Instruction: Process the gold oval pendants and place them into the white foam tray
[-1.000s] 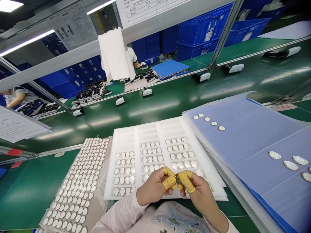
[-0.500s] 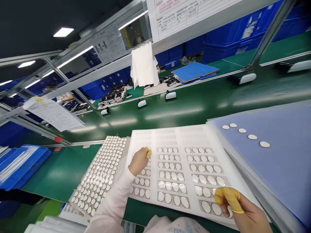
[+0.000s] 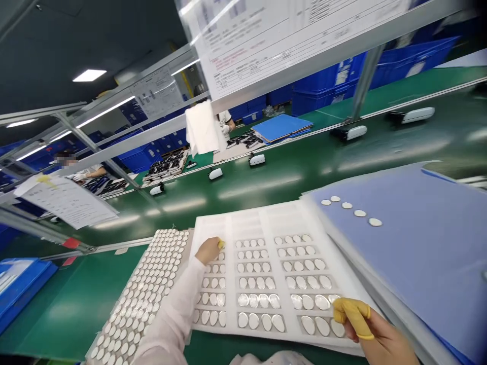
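Note:
A white foam tray (image 3: 262, 332) lies before me, its slots holding rows of small white oval pieces (image 3: 267, 322) with shiny rims. My left hand (image 3: 207, 251) is over the back end of the tray's left column, fingers pinched together; their tips hide whatever is between them. Yellow cots cover fingertips of both hands. At the front right corner, my right hand (image 3: 375, 332) has its fingers bent together over the last oval of the front row, mostly covering that piece. To the left stands a board (image 3: 186, 243) closely packed with similar white ovals.
A blue-violet sheet (image 3: 414, 243) on the right carries several loose ovals (image 3: 359, 213). Beyond the tray, a green conveyor belt (image 3: 266, 182) bears white-and-black devices (image 3: 257, 159). Papers hang from a metal rail (image 3: 152, 133) overhead. Co-workers sit across the belt.
My view has swung to the right, so the tray and belt appear farther left. Both hands stay at about the same places on the tray.

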Motion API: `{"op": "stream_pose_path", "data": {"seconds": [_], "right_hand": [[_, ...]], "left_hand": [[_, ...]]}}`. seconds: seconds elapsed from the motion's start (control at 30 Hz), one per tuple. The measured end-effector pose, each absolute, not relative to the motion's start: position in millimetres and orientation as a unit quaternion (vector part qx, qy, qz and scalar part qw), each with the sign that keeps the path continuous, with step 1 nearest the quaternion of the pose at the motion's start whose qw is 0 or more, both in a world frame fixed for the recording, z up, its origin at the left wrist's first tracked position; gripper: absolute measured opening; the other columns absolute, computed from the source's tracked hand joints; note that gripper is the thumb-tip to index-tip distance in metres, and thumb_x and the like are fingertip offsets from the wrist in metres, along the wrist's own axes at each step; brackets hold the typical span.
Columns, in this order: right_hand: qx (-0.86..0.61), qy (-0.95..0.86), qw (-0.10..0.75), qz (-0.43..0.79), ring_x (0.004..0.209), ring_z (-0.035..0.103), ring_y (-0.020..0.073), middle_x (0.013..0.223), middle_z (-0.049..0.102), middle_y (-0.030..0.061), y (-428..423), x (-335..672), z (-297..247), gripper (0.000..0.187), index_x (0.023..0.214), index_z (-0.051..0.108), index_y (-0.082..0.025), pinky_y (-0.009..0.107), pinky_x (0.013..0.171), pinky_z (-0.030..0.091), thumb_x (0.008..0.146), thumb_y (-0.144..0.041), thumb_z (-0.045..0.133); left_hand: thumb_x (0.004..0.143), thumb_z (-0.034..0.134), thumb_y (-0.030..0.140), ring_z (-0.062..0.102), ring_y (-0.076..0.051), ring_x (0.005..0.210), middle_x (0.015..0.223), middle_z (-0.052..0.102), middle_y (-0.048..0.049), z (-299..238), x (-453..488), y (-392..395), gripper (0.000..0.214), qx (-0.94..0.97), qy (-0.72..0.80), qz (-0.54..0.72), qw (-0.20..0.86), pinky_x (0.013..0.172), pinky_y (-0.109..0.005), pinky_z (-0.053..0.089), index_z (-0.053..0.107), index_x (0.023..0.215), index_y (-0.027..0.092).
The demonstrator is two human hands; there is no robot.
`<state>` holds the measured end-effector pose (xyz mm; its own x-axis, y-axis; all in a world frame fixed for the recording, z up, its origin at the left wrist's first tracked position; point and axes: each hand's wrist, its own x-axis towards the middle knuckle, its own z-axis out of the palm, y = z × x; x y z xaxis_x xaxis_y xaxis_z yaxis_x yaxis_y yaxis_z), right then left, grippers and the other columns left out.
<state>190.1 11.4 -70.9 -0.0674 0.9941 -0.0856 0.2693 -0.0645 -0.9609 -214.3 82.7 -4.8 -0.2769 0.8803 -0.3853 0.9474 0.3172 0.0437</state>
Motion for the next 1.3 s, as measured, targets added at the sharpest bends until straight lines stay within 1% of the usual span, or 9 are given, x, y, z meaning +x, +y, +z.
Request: {"op": "stream_pose_path", "data": {"seconds": [0.07, 0.13, 0.3, 0.47, 0.63, 0.77, 0.97, 1.13, 1.3], "right_hand": [[-0.547, -0.578, 0.419, 0.437, 0.052, 0.059, 0.0188, 0.06, 0.065, 0.0028, 8.6, 201.5, -72.2, 0.04, 0.073, 0.071, -0.023, 0.028, 0.051, 0.052, 0.087, -0.058, 0.057], [-0.553, -0.585, 0.435, 0.403, 0.054, 0.061, 0.0182, 0.068, 0.07, 0.0041, 5.8, 220.5, -69.8, 0.037, 0.083, 0.071, -0.022, 0.027, 0.053, 0.054, 0.09, -0.055, 0.054], [-0.736, -0.568, 0.315, 0.192, 0.079, 0.072, 0.0218, 0.09, 0.076, 0.0075, 10.8, 307.7, -59.4, 0.035, 0.111, 0.066, -0.019, 0.031, 0.075, 0.059, 0.094, -0.042, 0.046], [-0.823, -0.514, 0.227, 0.085, 0.092, 0.07, 0.03, 0.113, 0.07, 0.0189, 38.4, 386.6, -59.2, 0.026, 0.105, 0.066, -0.014, 0.04, 0.076, 0.054, 0.094, -0.025, 0.046], [-0.847, -0.499, 0.176, 0.056, 0.089, 0.068, 0.0224, 0.101, 0.07, 0.0119, 66.2, 409.7, -74.8, 0.014, 0.098, 0.066, -0.012, 0.035, 0.077, 0.052, 0.097, -0.017, 0.053], [-0.856, -0.491, 0.159, 0.042, 0.086, 0.067, 0.0174, 0.099, 0.069, 0.0043, 71.6, 416.2, -88.5, 0.012, 0.098, 0.065, -0.014, 0.034, 0.077, 0.054, 0.098, -0.025, 0.06], [-0.846, -0.507, 0.162, 0.025, 0.084, 0.069, 0.0211, 0.109, 0.068, 0.0153, 69.3, 420.2, -98.7, 0.019, 0.105, 0.064, -0.011, 0.032, 0.069, 0.049, 0.099, -0.018, 0.048], [-0.844, -0.51, 0.164, 0.031, 0.083, 0.069, 0.0241, 0.106, 0.068, 0.0163, 70.2, 420.9, -99.7, 0.023, 0.103, 0.064, -0.013, 0.032, 0.065, 0.048, 0.098, -0.018, 0.043], [-0.841, -0.507, 0.179, 0.054, 0.086, 0.068, 0.0267, 0.098, 0.068, 0.0163, 70.4, 419.4, -90.9, 0.021, 0.094, 0.063, -0.014, 0.033, 0.068, 0.049, 0.094, -0.015, 0.042]], "left_hand": [[0.098, 0.052, 0.019, 0.066, -0.02, 0.101, 0.107, 0.069, -0.0081, 6.0, -206.3, 75.4, 0.015, 0.599, 0.781, -0.082, 0.154, 0.092, -0.038, 0.052, 0.066, 0.102, 0.014], [0.094, 0.041, 0.005, 0.065, -0.021, 0.103, 0.104, 0.07, -0.0089, 17.8, -194.4, 69.0, 0.026, 0.628, 0.764, -0.06, 0.134, 0.091, -0.034, 0.049, 0.064, 0.097, 0.015], [0.095, 0.035, 0.021, 0.062, -0.019, 0.077, 0.084, 0.066, -0.0007, 41.4, -143.1, 74.3, 0.027, 0.732, 0.659, 0.04, 0.169, 0.068, -0.028, 0.046, 0.061, 0.085, 0.022], [0.094, 0.036, 0.022, 0.061, -0.018, 0.081, 0.089, 0.067, -0.0023, 43.5, -28.5, 109.8, 0.027, 0.834, 0.472, 0.111, 0.262, 0.075, -0.03, 0.048, 0.062, 0.086, 0.021], [0.094, 0.046, 0.019, 0.063, -0.018, 0.089, 0.093, 0.07, -0.0043, 15.3, 111.5, 153.1, 0.022, 0.899, 0.333, 0.084, 0.271, 0.086, -0.031, 0.051, 0.068, 0.087, 0.019], [0.097, 0.056, 0.031, 0.065, -0.02, 0.098, 0.111, 0.069, -0.0074, -3.8, 202.7, 170.3, 0.021, 0.922, 0.289, 0.065, 0.251, 0.089, -0.036, 0.054, 0.068, 0.108, 0.017], [0.097, 0.061, 0.036, 0.065, -0.023, 0.106, 0.125, 0.063, -0.0104, -22.6, 270.9, 184.4, 0.035, 0.937, 0.284, 0.005, 0.205, 0.09, -0.045, 0.057, 0.06, 0.126, 0.016], [0.096, 0.062, 0.033, 0.065, -0.023, 0.106, 0.124, 0.064, -0.0097, -29.9, 286.1, 188.6, 0.032, 0.936, 0.299, -0.035, 0.181, 0.091, -0.045, 0.057, 0.061, 0.122, 0.015], [0.089, 0.056, 0.007, 0.064, -0.025, 0.103, 0.123, 0.061, -0.0155, -10.9, 271.0, 171.7, 0.024, 0.932, 0.292, -0.016, 0.212, 0.09, -0.042, 0.054, 0.06, 0.113, 0.01]]}}
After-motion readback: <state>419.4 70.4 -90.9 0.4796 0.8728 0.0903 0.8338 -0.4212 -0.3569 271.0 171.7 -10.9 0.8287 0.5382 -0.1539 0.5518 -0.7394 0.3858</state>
